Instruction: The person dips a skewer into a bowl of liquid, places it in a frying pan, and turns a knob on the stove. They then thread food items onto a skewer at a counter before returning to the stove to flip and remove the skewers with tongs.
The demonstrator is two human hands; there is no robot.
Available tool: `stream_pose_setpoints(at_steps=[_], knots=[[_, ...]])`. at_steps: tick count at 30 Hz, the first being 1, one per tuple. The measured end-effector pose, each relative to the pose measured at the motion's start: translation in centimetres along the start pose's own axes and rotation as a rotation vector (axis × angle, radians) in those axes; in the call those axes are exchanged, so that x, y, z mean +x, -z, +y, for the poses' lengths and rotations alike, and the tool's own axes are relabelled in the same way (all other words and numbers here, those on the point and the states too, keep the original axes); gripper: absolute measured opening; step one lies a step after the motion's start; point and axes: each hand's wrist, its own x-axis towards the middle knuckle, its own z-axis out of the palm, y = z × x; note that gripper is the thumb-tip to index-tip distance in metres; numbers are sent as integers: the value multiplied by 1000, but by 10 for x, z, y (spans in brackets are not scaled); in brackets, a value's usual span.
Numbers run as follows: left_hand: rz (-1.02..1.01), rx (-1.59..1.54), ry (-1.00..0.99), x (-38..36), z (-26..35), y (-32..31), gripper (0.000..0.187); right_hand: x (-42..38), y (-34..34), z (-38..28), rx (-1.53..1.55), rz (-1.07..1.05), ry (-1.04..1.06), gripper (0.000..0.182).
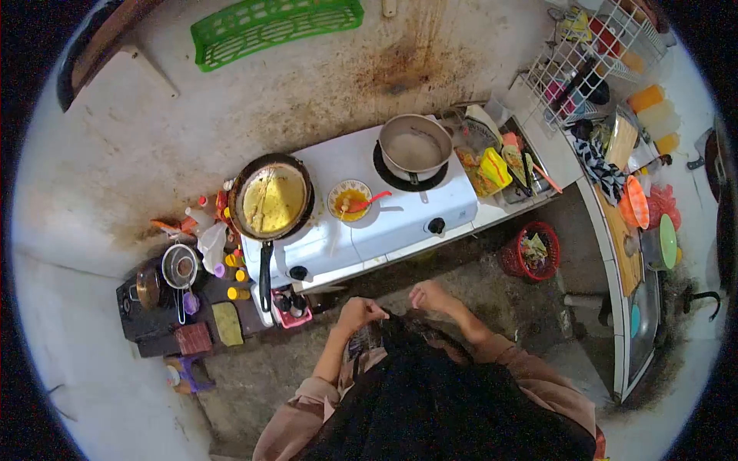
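White stove (361, 238) bears frying pan (270, 197), patterned bowl (350, 200), pot (416, 146).

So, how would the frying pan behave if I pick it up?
The frying pan looks like metal, so it is probably stiff. The yellow liquid in it may slosh if tilted. Its long handle reaches past the front of the stove, so a bump there could turn it.

Frying pan (270, 198) on the white stove (354, 223) — holding oil, seemingly — beside a bowl (350, 192).
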Motion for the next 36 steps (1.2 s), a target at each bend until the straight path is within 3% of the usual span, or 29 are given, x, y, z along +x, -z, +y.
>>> stream_pose_setpoints(at_steps=[2, 3, 6, 7, 10, 12, 15, 18, 20, 23, 24, 26, 27, 28, 30, 33, 36], knots=[[118, -40, -37, -19, 2, -17, 28, -19, -9, 2, 167, 2, 41, 28], [168, 12, -35, -31, 19, -20, 22, -27, -14, 3, 103, 28, 49, 29], [226, -298, -139, -64, 7, -43, 16, -50, -34, 8, -21, 56, 20, 31], [207, -199, 2, -78, 1, -49, 13, -57, -43, 12, -14, 40, -23, 32], [316, -111, 45, -121, -2, -58, 15, -73, -61, 13, -46, 20, -55, 31], [523, -68, 44, -140, -4, -55, 19, -80, -68, 3, -70, 20, -36, 30], [619, -16, 101, -166, -14, -24, 27, -70, -80, 19, 81, 4, -55, 28], [774, -209, 177, -173, -18, 30, 31, -66, -82, 3, -10, 58, -66, 28], [1072, -279, -19, -164, -37, 65, 29, -52, -88, 10, -84, 74, -39, 29], [1233, 79, -9, -153, -53, 116, 26, -43, -103, -21, -165, 116, -70, 31], [1269, 143, -61, -142, -73, 125, 37, -41, -112, -34, -156, 105, -35, 31], [1047, 62, 121, -131, -83, 145, 52, -30, -133, -50, -138, 87, 41, 33], [954, 3, 221, -111, -117, 150, 69, -21, -148, -58, -90, 53, -22, 34], [845, -141, 224, -109, -111, 157, 79, -15, -162, -65, -108, 72, -8, 33], [656, -287, 361, -99, -108, 170, 69, -10, -186, -76, -151, 107, -2, 33], [356, -892, 378, -87, -104, 179, 53, -4, -203, -102, -116, 33, -88, 34], [297, -971, 424, -77, -101, 184, 43, 0, -209, -112, -69, 57, -80, 34]])
